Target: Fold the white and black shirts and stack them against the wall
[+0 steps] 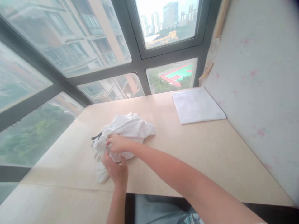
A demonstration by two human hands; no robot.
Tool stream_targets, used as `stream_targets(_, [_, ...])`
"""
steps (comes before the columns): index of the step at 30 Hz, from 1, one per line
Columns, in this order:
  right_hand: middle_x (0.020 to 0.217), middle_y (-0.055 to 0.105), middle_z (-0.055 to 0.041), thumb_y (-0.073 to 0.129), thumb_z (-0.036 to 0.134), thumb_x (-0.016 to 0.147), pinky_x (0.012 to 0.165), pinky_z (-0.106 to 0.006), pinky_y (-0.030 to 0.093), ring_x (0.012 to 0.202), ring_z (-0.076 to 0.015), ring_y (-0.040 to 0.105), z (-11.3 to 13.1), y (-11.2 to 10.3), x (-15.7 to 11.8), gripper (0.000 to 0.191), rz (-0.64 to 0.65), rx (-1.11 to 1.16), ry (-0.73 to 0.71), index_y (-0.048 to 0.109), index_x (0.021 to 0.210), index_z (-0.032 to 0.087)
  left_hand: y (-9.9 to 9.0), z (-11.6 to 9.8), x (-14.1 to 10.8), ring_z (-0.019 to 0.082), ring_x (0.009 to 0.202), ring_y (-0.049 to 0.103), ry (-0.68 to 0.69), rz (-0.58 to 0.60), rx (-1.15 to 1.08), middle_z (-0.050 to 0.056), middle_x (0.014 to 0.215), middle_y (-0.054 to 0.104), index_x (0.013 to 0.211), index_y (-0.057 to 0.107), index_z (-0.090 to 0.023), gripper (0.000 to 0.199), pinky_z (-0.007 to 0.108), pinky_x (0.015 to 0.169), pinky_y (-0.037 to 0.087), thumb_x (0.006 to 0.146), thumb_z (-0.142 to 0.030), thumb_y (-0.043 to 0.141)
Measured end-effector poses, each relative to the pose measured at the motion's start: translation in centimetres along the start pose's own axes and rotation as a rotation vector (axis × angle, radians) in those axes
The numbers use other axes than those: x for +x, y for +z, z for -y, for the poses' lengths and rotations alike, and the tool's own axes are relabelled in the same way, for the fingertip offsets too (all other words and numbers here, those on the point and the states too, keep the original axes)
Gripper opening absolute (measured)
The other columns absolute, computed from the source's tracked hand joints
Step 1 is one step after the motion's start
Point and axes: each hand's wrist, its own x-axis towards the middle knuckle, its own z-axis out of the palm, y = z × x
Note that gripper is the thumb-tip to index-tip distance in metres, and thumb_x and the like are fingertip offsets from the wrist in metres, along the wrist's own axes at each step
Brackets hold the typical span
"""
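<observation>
A crumpled white cloth [130,126] lies bunched on the pale tabletop [168,155], left of centre, with a small dark strip at its left edge. My right hand [118,143] reaches in from the right, its fingers closed on the upper left part of the cloth. Just below it, my left hand [116,169] pinches the cloth's lower left part near its fingertips. The two hands are close together. A loose end of the cloth hangs toward the front, left of my left hand.
A flat folded white cloth [198,105] lies at the back right of the table, beside the flowered wall [261,93]. Grey-framed windows [137,67] border the table's back and left sides. The table's front edge is near my body.
</observation>
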Motion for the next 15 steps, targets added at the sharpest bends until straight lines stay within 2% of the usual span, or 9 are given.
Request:
stream_targets(2, [0.094,0.072,0.0067,0.069,0.003,0.063,0.086,-0.027,0.054,0.101,-0.0195,0.067,-1.4,1.0,-1.1,0.022,-0.072,0.097,0.011,0.069,0.076,0.021,0.2,-1.5,-4.0,0.037,0.137,0.042,0.162,0.033,0.016,0.023,0.143,0.044,0.148,0.031,-0.018,0.064,0.058,0.107,0.04,0.089,-0.022,0.055])
stream_targets(3, [0.096,0.072,0.0073,0.067,0.003,0.065,0.086,-0.025,0.054,0.1,-0.018,0.067,-2.0,1.1,-1.9,0.027,-0.094,0.15,0.021,0.071,0.084,0.022,0.2,-2.4,-5.2,0.036,0.135,0.044,0.242,0.069,0.013,0.022,0.141,0.047,0.146,0.035,-0.019,0.062,0.057,0.108,0.04,0.088,-0.019,0.055])
stream_targets(4, [0.096,0.072,0.0077,0.067,0.005,0.068,0.083,-0.025,0.055,0.096,-0.0166,0.068,-2.7,1.0,-3.0,0.031,-0.107,0.214,0.041,0.071,0.093,0.023,0.2,-3.2,-5.8,0.035,0.134,0.046,0.315,0.107,0.003,0.02,0.139,0.051,0.144,0.039,-0.021,0.059,0.056,0.108,0.04,0.088,-0.017,0.055])
stream_targets(6, [0.094,0.073,0.0068,0.067,0.013,0.075,0.074,-0.025,0.057,0.083,-0.0148,0.07,-4.2,0.1,-5.6,0.035,-0.142,0.385,0.118,0.068,0.108,0.025,0.3,-4.6,-5.5,0.034,0.131,0.049,0.437,0.184,-0.031,0.018,0.134,0.055,0.141,0.045,-0.022,0.056,0.053,0.107,0.041,0.086,-0.014,0.055])
stream_targets(8, [0.098,0.073,0.0024,0.065,0.02,0.079,0.07,-0.026,0.057,0.077,-0.014,0.069,-6.2,-1.4,-8.8,0.034,-0.24,0.546,0.214,0.066,0.112,0.024,0.7,-5.5,-3.5,0.033,0.132,0.049,0.505,0.244,-0.043,0.017,0.134,0.057,0.14,0.047,-0.023,0.056,0.051,0.108,0.041,0.086,-0.014,0.055])
stream_targets(10, [0.104,0.072,-0.0027,0.06,0.018,0.078,0.072,-0.027,0.056,0.078,-0.0136,0.068,-8.5,-3.5,-12.6,0.029,-0.41,0.569,0.302,0.068,0.105,0.021,1.2,-6.2,-0.5,0.033,0.136,0.045,0.526,0.289,0.004,0.016,0.139,0.055,0.14,0.048,-0.022,0.054,0.053,0.113,0.034,0.087,-0.016,0.055])
stream_targets(13, [0.099,0.073,-0.0058,0.053,0.016,0.076,0.076,-0.03,0.054,0.077,-0.0142,0.066,-12.2,-7.6,-18.4,0.025,-0.665,0.25,0.419,0.069,0.095,0.017,2.5,-6.7,4.3,0.035,0.144,0.034,0.569,0.36,0.121,0.012,0.149,0.048,0.137,0.054,-0.026,0.047,0.06,0.119,0.016,0.09,-0.022,0.055])
stream_targets(15, [0.099,0.073,-0.008,0.049,0.017,0.077,0.08,-0.031,0.052,0.081,-0.0157,0.066,-14.4,-10.5,-22.1,0.026,-0.772,0.056,0.456,0.069,0.093,0.016,3.8,-6.5,7.3,0.035,0.147,0.029,0.62,0.435,0.175,0.01,0.153,0.044,0.133,0.057,-0.028,0.042,0.063,0.119,0.009,0.091,-0.025,0.054])
